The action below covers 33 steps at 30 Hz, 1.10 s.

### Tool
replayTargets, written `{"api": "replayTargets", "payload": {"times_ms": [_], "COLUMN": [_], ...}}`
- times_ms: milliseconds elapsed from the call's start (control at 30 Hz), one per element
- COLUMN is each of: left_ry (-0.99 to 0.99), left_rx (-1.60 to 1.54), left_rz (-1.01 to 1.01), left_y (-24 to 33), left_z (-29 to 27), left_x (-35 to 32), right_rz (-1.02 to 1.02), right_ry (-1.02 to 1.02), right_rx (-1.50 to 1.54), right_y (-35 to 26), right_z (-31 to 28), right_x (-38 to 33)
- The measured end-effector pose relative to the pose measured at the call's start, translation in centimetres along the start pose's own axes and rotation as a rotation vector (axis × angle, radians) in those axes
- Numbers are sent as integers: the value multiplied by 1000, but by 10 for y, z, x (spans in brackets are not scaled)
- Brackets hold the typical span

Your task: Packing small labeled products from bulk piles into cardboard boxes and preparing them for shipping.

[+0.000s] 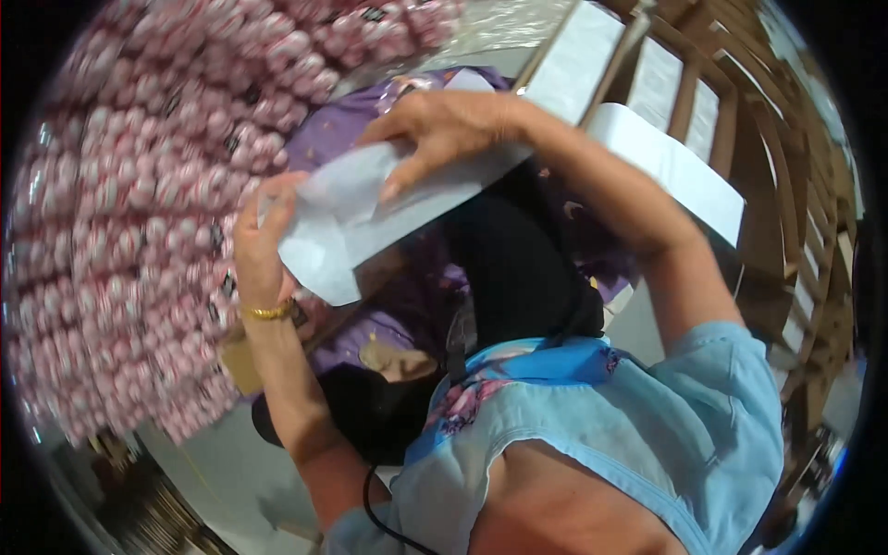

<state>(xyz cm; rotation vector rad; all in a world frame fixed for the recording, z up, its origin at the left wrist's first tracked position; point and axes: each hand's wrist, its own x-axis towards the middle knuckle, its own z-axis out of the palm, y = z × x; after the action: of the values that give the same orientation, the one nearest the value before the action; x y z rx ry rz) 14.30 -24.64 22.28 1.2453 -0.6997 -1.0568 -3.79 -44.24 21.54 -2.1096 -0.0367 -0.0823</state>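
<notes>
A long white paperboard box (421, 211) lies tilted across the space above my lap, its end flaps standing out at the left. My left hand (262, 239) is closed on the flaps at that end, thumb and fingers pinching the edge. Over the far long side reaches my right hand (449, 129), its thumb on the near face and its fingers curled over the far edge, partly hidden. Under the box spreads a purple patterned cloth (388, 324). What the box holds, if anything, cannot be made out.
Rows of pink-and-white wrapped items (139, 240) fill the left side. At the upper right stand brown cardboard cartons (754, 185) and a closed white box (671, 171). Clear plastic sheeting (499, 32) lies at the top. A small brown cardboard piece (240, 367) sits beside my left forearm.
</notes>
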Motion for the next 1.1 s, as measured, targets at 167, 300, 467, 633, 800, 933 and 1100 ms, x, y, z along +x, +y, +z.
{"api": "replayTargets", "payload": {"times_ms": [167, 300, 467, 633, 800, 933, 1100], "left_ry": [187, 160, 303, 753, 639, 575, 448], "left_rx": [219, 494, 939, 1493, 1659, 1428, 1527], "left_rz": [-48, -149, -286, -152, -55, -676, -697], "left_y": [5, -26, -79, -86, -134, -161, -183], "left_z": [-88, -191, -280, -277, -241, -300, -327], "left_x": [-50, -99, -149, -144, -140, -171, -160], "right_rz": [151, 74, -25, 200, 198, -84, 99], "right_ry": [-340, -398, -321, -304, -328, -20, -317], "right_rx": [115, -75, -211, -557, -704, -812, -821], "right_y": [5, 16, 55, 84, 82, 47, 96], "right_z": [5, 52, 163, 247, 274, 274, 267], "right_x": [49, 97, 173, 208, 205, 176, 147]}}
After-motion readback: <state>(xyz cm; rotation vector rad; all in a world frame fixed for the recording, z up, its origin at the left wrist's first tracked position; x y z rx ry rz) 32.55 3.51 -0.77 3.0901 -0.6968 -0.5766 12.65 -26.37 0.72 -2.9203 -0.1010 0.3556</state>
